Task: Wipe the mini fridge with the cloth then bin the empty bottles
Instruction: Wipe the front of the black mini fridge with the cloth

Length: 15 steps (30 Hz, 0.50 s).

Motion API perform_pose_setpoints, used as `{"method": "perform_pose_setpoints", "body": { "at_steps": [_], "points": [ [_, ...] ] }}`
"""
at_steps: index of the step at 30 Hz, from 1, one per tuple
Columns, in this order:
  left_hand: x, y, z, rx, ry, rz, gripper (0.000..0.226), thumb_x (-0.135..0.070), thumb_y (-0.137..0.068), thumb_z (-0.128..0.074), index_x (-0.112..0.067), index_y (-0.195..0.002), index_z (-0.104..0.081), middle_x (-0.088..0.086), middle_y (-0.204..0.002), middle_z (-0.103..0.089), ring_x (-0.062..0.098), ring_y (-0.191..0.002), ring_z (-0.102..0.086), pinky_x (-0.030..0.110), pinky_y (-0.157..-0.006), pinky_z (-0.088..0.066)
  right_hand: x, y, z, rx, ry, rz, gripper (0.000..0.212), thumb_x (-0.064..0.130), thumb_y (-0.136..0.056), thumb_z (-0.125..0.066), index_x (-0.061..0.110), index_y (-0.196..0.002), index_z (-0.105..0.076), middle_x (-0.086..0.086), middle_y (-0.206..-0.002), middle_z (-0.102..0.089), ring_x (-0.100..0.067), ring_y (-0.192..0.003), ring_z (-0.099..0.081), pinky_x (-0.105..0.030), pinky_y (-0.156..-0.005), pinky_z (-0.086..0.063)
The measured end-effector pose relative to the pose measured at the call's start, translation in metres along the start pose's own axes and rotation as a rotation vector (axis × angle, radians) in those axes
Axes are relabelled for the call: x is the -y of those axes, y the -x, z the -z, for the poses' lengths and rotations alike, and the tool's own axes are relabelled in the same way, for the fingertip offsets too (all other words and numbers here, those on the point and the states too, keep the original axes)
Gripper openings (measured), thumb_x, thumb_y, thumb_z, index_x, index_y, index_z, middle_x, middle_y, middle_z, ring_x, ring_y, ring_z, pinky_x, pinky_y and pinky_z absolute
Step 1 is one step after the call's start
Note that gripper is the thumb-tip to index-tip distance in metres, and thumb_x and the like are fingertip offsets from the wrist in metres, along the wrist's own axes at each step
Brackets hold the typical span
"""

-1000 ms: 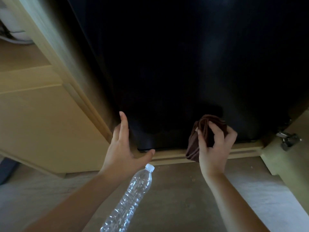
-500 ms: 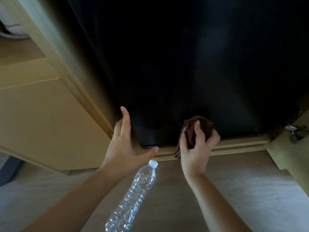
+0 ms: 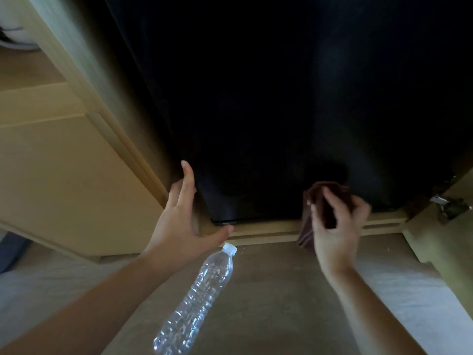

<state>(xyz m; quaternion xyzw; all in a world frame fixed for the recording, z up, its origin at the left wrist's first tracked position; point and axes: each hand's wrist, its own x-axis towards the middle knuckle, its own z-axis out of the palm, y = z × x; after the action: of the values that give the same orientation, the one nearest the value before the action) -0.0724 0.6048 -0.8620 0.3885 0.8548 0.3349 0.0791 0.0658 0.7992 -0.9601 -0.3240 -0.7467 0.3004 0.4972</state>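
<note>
While the right hand (image 3: 335, 234) curls its fingers round the brown cloth (image 3: 323, 201) at the bottom edge of the black mini fridge (image 3: 281, 111), the left hand (image 3: 179, 226) holds its fingers wide and straight beside the fridge's lower left corner. A clear bottle (image 3: 197, 303) lies on the floor (image 3: 281, 290) just below the left thumb.

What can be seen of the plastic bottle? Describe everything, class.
The plastic bottle is clear and ribbed, with its white cap on. It looks empty and seems to lie on the beige floor, cap pointing toward the black mini fridge. Its base reaches the picture's lower edge. The left hand and right hand do not touch it.
</note>
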Motion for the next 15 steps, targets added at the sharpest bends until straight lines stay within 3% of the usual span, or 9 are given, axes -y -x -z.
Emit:
{"method": "perform_pose_setpoints", "body": {
  "at_steps": [3, 6, 9, 12, 15],
  "points": [
    [0.001, -0.001, -0.003, 0.011, 0.019, 0.011, 0.115, -0.066, -0.052, -0.056, -0.056, -0.124, 0.033, -0.020, -0.132, -0.020, 0.002, -0.129, -0.030, 0.018, -0.097, -0.028, 0.001, 0.001, -0.001, -0.072, -0.016, -0.047, 0.041, -0.008, -0.074, -0.068, -0.001, -0.114, -0.059, -0.032, -0.117, -0.039, -0.008, -0.110, -0.038, -0.003, -0.097, -0.030],
    [0.002, -0.001, -0.004, 0.014, 0.051, 0.010, 0.114, -0.064, -0.053, -0.056, -0.052, -0.128, 0.030, -0.022, -0.129, -0.020, -0.002, -0.125, -0.031, 0.014, -0.095, -0.028, 0.022, 0.015, -0.027, -0.083, -0.080, -0.099, 0.039, 0.000, -0.077, -0.068, 0.000, -0.115, -0.059, -0.031, -0.113, -0.042, -0.017, -0.108, -0.042, -0.003, -0.098, -0.027],
    [0.005, -0.001, -0.003, 0.015, 0.086, 0.008, 0.114, -0.062, -0.054, -0.057, -0.052, -0.130, 0.027, -0.024, -0.126, -0.023, -0.005, -0.122, -0.031, 0.009, -0.092, -0.028, 0.046, 0.035, -0.056, 0.110, -0.109, 0.058, 0.035, 0.012, -0.079, -0.068, 0.004, -0.113, -0.062, -0.022, -0.111, -0.044, -0.015, -0.101, -0.046, -0.007, -0.097, -0.032],
    [0.011, 0.000, 0.001, 0.049, 0.142, -0.011, 0.111, -0.059, -0.060, -0.062, -0.057, -0.129, 0.025, -0.030, -0.131, -0.019, -0.004, -0.129, -0.028, 0.010, -0.096, -0.027, 0.055, 0.043, -0.059, 0.275, -0.088, 0.123, 0.040, 0.006, -0.077, -0.071, 0.010, -0.116, -0.061, -0.014, -0.114, -0.044, -0.010, -0.102, -0.048, -0.013, -0.094, -0.039],
    [0.017, 0.001, 0.006, 0.077, 0.216, -0.021, 0.108, -0.044, -0.070, -0.072, -0.064, -0.126, 0.018, -0.019, -0.139, -0.022, -0.001, -0.132, -0.029, 0.021, -0.104, -0.028, 0.063, 0.025, -0.033, 0.385, -0.070, 0.105, 0.041, 0.003, -0.077, -0.070, 0.010, -0.117, -0.062, -0.004, -0.115, -0.037, 0.009, -0.101, -0.037, 0.002, -0.093, -0.025]
  ]
}}
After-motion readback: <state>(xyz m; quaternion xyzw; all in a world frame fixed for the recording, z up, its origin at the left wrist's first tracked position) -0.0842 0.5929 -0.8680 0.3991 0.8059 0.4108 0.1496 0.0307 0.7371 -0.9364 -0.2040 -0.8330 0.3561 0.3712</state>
